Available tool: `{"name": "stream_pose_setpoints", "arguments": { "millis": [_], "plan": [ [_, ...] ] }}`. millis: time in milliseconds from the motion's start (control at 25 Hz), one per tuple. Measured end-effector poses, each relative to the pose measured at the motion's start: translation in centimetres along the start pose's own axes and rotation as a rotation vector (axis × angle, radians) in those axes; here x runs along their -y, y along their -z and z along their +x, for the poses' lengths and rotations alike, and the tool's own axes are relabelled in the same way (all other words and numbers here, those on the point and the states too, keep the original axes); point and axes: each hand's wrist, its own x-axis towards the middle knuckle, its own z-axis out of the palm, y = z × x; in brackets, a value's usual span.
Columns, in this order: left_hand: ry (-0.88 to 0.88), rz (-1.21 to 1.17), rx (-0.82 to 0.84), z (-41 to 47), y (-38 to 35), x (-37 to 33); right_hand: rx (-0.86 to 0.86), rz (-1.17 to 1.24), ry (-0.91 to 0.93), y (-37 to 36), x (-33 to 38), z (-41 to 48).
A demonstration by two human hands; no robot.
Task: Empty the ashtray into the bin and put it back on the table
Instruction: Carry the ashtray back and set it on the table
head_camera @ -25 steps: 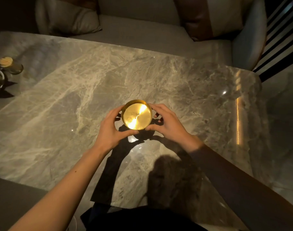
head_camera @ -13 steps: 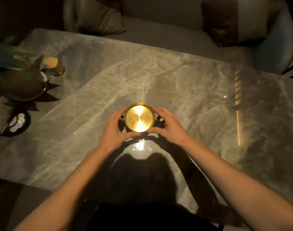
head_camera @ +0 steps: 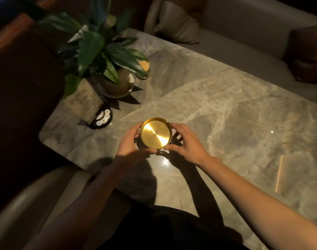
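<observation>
At the marble table's [head_camera: 226,109] far-left corner you have a potted plant [head_camera: 107,56], with a small dark dish [head_camera: 102,117] along the left edge. Your left hand [head_camera: 129,141] and right hand [head_camera: 184,143] curl their fingers around the brass ashtray [head_camera: 155,132], gripping it just above the table near its near-left part. A cushioned sofa [head_camera: 235,33] runs behind the far edge in a dim room.

Bare table [head_camera: 226,109] rightward; potted plant [head_camera: 107,56] and dark dish [head_camera: 102,117] leftward.

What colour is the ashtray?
Shiny gold, brass-like: the ashtray shows best in the head view.
</observation>
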Motion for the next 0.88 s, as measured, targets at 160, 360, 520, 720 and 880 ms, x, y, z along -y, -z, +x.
{"name": "stream_pose_setpoints", "arguments": {
  "millis": [160,360,520,720,880],
  "plan": [
    [0.002,0.022,-0.078,-1.8,3.6,2.3,0.087,-0.006,0.033,-3.6,2.0,2.1],
    [0.041,0.147,-0.161,-3.2,7.0,5.0,0.143,0.001,0.058,-7.8,3.9,3.7],
    [0.115,0.067,-0.212,-4.4,9.3,7.6,0.188,0.006,0.069,-11.2,5.6,4.8],
    [0.209,-0.039,-0.299,-5.6,11.9,10.4,0.248,-0.043,0.077,-15.1,7.6,6.6],
    [0.232,-0.035,-0.35,-5.3,13.8,12.7,0.272,-0.086,0.08,-18.2,8.6,8.6]
  ]
}}
